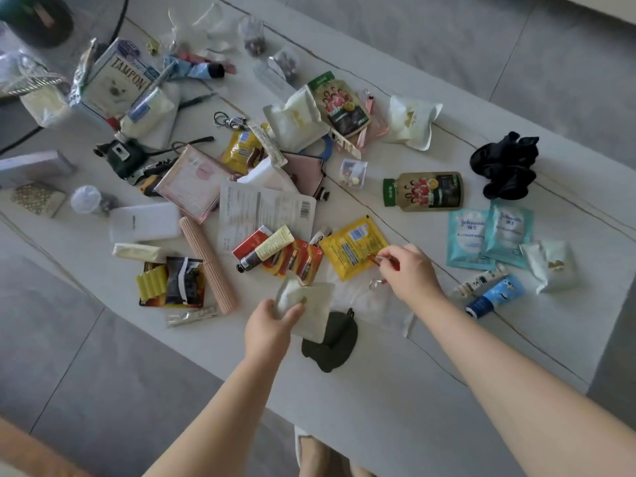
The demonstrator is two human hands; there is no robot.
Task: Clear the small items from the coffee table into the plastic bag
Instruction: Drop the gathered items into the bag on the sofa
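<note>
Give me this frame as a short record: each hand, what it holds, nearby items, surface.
left hand: grips a small translucent plastic bag
right hand: pinches a small red item, too small to identify
under right fingertips: yellow sachet
beside bag: dark green pouch
surface: white coffee table, many small items scattered on it

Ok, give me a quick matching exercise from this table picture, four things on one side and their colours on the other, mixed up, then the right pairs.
Things:
1. scrunchie
2. sachet by the right hand
3. two Johnson's packets
4. ribbed roll

Colours:
A. pink
B. teal
C. black
D. yellow

Pairs: 1-C, 2-D, 3-B, 4-A
</note>
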